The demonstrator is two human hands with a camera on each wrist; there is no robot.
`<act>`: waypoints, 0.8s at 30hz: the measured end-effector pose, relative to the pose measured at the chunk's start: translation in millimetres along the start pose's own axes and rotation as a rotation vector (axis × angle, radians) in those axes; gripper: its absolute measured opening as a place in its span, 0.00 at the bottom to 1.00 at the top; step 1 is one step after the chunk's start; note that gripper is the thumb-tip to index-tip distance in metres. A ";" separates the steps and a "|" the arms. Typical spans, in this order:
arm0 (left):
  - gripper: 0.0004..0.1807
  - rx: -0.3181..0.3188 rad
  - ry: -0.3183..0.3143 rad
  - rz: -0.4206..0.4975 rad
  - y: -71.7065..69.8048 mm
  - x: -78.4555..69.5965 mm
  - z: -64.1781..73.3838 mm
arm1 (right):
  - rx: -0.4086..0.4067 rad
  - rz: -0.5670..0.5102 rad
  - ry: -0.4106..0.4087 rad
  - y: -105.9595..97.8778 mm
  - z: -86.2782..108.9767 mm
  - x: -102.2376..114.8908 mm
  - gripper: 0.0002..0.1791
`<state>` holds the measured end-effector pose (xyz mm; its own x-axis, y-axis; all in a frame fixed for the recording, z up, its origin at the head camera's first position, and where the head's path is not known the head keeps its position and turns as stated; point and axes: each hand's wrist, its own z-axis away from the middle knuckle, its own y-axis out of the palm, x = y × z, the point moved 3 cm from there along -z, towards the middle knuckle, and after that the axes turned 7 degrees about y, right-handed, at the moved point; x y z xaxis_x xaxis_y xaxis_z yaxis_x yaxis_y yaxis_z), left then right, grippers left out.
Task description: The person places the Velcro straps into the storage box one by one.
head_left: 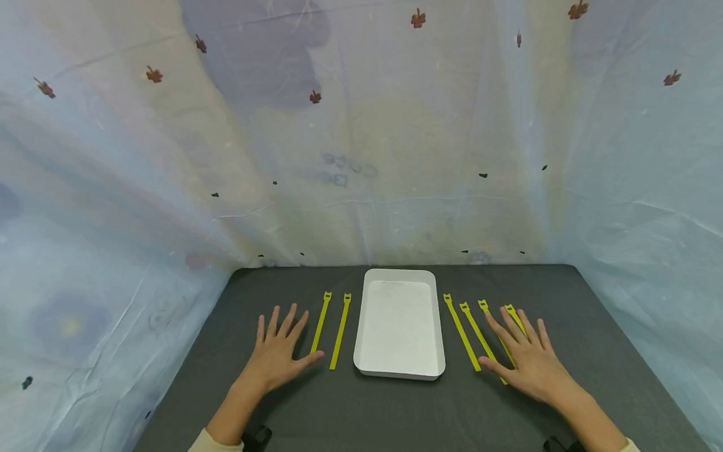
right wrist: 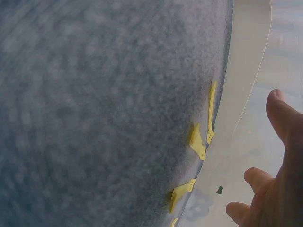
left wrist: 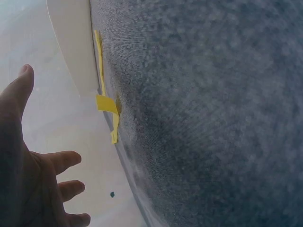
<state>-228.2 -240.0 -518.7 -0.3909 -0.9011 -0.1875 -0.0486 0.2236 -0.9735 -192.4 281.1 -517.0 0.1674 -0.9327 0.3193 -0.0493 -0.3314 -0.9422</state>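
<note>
Two yellow cable-tie straps with slotted heads, one [head_left: 321, 323] next to the other [head_left: 341, 333], lie left of a white rectangular tray [head_left: 400, 326]. Several like them lie to its right, among them an outer strap [head_left: 463, 334] and its neighbour [head_left: 481, 337]. My left hand [head_left: 275, 359] is spread beside the left pair, thumb toward them, holding nothing. Fingers apart, my right hand [head_left: 531, 370] is over the rightmost straps and partly hides them; it grips nothing. Both wrist views show the hands raised off the cloth, near yellow straps [left wrist: 108, 104].
A dark grey cloth [head_left: 395, 414] covers the table. Pale printed sheeting [head_left: 395, 138] hangs behind and at both sides, meeting the table's back edge. The tray's raised rim [head_left: 359, 326] stands between the two groups of straps.
</note>
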 end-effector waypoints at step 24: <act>0.56 0.032 0.063 -0.003 8.3 -21.5 -9.7 | 0.002 -0.009 0.025 -1.5 -5.7 -10.5 0.54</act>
<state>-229.1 -215.2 -521.5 -0.4480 -0.8763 -0.1771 -0.0210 0.2084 -0.9778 -199.7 290.6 -518.4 0.1432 -0.9330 0.3301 -0.0459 -0.3395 -0.9395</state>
